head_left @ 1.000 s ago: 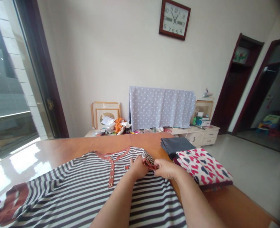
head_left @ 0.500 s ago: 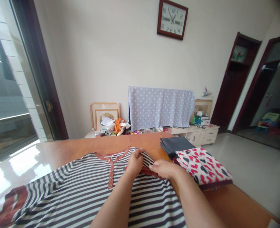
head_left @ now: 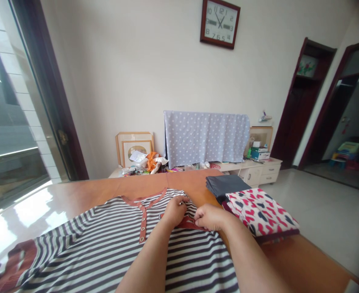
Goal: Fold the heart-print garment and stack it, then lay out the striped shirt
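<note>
Since the striped shirt point(head_left: 194, 260) is soft and light, it bends easily; the left hand point(head_left: 175, 211) pinches its stripes, the right hand point(head_left: 208, 217) its red band point(head_left: 187, 223).

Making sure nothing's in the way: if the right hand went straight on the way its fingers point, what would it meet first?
Probably the left hand, just ahead of the right hand, across a fold of the striped shirt. Depth is hard to judge from this view.
</note>
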The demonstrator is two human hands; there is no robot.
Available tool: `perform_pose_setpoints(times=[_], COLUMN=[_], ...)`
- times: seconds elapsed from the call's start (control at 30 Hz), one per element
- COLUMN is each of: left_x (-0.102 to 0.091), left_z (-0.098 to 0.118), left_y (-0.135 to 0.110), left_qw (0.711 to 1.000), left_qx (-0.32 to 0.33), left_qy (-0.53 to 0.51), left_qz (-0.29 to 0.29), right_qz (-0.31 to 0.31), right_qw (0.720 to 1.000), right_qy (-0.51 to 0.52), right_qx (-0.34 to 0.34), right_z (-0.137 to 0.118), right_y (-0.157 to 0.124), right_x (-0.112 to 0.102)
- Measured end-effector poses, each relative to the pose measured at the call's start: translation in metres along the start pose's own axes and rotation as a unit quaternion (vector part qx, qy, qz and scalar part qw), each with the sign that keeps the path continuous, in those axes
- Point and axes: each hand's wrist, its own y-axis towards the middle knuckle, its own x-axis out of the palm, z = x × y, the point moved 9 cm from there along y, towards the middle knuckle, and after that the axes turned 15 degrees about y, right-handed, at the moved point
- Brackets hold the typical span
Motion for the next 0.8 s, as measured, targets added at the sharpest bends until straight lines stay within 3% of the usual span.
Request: perform_pose_setpoints(times=[0.13,0.27,0.53,0.8], left_x=[0.008,0.011,0.014,-0.006], left_z=[0.015,0.018,-0.004,-0.016], left_y=[-0.001,0.0,0.0,0.003], left_qw=[0.997,0.994,0.998,0.997], left_qx=[0.076,0.104,0.038,-0.02], left_qy=[-0.002,0.009,0.054,0.002], left_qz=[-0.015,-0.014,-0.002,0.069], right_qz=[0.002,0.014,0.033,0.066], right_qw=[1.0,1.0,0.999,0.996], right_qy=[-0.007,-0.012,-0.01,0.055], right_qx=[0.005,0.013,0.028,0.028], right_z=[0.0,-0.001,-0.002,0.008], right_y=[0.002,0.002,-0.001,0.001], right_x=[0.001,0.0,-0.004,-0.014])
